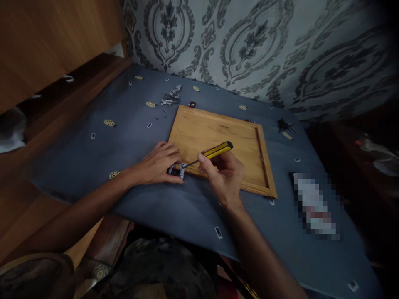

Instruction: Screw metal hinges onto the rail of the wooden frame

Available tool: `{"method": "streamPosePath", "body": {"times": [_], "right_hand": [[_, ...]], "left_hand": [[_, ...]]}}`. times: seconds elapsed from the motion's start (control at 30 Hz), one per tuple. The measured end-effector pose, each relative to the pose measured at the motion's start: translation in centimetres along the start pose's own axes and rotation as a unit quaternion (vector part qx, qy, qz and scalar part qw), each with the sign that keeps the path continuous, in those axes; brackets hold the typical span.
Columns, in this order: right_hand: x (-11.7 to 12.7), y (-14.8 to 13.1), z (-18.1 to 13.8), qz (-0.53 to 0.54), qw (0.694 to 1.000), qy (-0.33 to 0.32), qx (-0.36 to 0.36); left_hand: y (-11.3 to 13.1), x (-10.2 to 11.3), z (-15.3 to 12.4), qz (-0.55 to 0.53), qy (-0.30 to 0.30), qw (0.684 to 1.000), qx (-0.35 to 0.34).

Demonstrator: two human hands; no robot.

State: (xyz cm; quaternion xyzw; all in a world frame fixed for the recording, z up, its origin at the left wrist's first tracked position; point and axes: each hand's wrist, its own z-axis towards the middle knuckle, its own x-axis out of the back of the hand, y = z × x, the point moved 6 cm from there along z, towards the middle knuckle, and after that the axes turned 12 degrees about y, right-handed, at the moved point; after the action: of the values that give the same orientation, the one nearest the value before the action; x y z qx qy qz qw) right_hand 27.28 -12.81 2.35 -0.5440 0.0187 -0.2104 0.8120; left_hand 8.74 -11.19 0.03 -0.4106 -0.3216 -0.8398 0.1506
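Note:
A framed wooden cabinet door (pixel 215 133) lies flat on the blue-covered table. At its near left corner sits a metal hinge (pixel 182 170). My left hand (pixel 160 162) grips the hinge and the door's edge, thumb low and fingers bent over the frame. In my right hand (pixel 227 172) is a screwdriver (pixel 218 150) with a yellow and black handle, held between thumb and fingers. Its shaft slants down to the left, and the tip meets the hinge. Whether the tip is seated in a screw is too small to tell.
Several metal hinges (pixel 171 97) lie beyond the door's far left corner, with small screws (pixel 165 111) near them. A dark object (pixel 284 125) rests at the right. A blurred-out item (pixel 314 205) lies farther right on the tablecloth (pixel 199 216). A patterned wall (pixel 212 41) stands behind.

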Motion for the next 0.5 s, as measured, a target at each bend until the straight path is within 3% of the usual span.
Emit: {"method": "streamPosePath", "body": {"times": [0.3, 0.5], "right_hand": [[-0.4, -2.0, 0.1, 0.031, 0.995, -0.090, 0.038], [-0.4, -2.9, 0.0, 0.039, 0.990, -0.135, 0.026]], "left_hand": [[0.0, -0.1, 0.0, 0.014, -0.004, 1.000, -0.001], [0.0, 0.0, 0.0, 0.006, 0.004, 1.000, 0.000]]}}
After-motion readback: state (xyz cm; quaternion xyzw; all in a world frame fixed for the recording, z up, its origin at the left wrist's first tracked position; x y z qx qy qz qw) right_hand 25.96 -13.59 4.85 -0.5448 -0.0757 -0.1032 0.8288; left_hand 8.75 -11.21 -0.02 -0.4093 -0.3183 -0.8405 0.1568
